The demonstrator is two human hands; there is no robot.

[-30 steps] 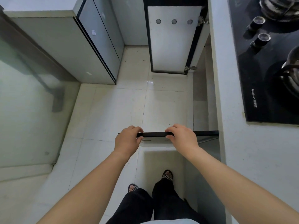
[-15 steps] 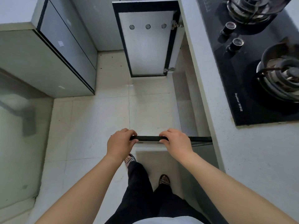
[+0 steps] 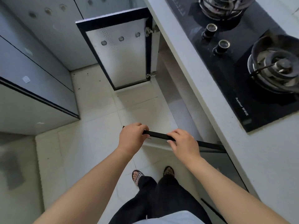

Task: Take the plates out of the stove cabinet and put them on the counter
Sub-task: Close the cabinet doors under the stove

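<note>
Feet [image 3: 137,176] shifted; left hand [image 3: 131,138], right hand [image 3: 182,143] still curled over cabinet door [image 3: 157,135] top edge.

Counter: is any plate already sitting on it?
No, the visible counter bears only the black gas hob, while the left hand and right hand grip the near cabinet door by its top edge.

The stove [image 3: 234,75] sits in the counter [image 3: 267,159], right of the cabinet door [image 3: 157,135].
</note>
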